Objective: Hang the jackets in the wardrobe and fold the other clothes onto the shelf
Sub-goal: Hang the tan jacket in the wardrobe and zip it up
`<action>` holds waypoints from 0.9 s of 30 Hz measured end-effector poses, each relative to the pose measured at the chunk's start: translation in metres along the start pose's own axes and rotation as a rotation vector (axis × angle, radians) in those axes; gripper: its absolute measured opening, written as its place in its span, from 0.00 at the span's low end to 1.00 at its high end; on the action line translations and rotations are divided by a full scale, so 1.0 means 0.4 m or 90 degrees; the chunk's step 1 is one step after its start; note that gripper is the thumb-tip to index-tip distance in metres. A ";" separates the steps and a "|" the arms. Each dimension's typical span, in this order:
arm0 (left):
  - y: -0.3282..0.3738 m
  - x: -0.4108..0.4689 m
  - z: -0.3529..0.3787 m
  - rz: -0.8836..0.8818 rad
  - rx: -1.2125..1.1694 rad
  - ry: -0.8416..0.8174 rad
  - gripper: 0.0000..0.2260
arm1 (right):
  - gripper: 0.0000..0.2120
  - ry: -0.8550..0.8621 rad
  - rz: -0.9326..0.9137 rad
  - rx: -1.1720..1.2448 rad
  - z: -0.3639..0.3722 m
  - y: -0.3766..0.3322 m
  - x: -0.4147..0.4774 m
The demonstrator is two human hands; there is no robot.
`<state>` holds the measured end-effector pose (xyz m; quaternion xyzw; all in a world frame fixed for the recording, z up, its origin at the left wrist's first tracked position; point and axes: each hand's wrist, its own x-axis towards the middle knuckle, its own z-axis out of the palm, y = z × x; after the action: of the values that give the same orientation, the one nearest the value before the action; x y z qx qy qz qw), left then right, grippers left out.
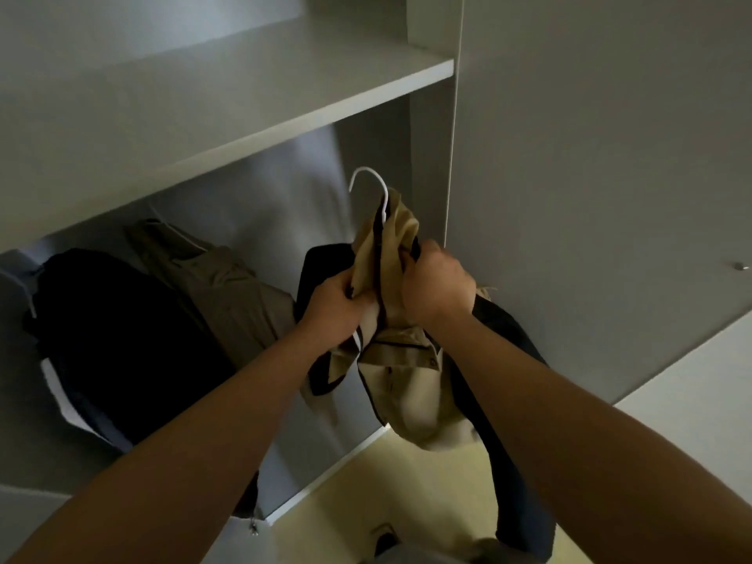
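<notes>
Left hand (pixel 333 303), right hand (pixel 437 287) gripping bunched beige jacket (pixel 407 392), white hanger (pixel 384 201)

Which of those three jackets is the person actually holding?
The beige jacket on the white hanger: the left hand and right hand both grip it. The black jacket and the olive jacket hang to its left, untouched.

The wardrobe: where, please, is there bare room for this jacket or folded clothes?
The white shelf is bare where visible. Below, room lies between the olive hanging jacket and the wardrobe's right side panel; the black jacket crowds the left.
</notes>
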<state>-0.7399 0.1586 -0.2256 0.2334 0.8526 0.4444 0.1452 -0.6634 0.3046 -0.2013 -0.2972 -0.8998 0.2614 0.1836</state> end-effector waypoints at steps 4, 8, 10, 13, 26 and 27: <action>-0.020 0.099 -0.044 -0.027 0.010 -0.002 0.11 | 0.18 -0.033 -0.014 0.013 0.055 -0.050 0.084; -0.051 0.196 -0.080 -0.054 0.024 0.025 0.19 | 0.15 -0.055 -0.028 0.051 0.116 -0.075 0.176; -0.062 0.239 -0.099 -0.073 0.012 0.044 0.21 | 0.15 -0.059 -0.037 0.081 0.140 -0.089 0.215; -0.067 0.301 -0.116 -0.111 -0.006 0.059 0.25 | 0.14 -0.046 -0.027 0.109 0.176 -0.103 0.275; 0.008 0.472 -0.186 -0.014 0.126 0.105 0.25 | 0.13 0.118 -0.056 0.151 0.266 -0.206 0.454; 0.006 0.478 -0.191 -0.006 0.125 0.111 0.25 | 0.14 0.118 -0.060 0.155 0.268 -0.214 0.463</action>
<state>-0.9364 0.2078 -0.1882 0.2026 0.9025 0.3769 0.0493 -0.8932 0.3241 -0.2047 -0.2529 -0.8535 0.3314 0.3127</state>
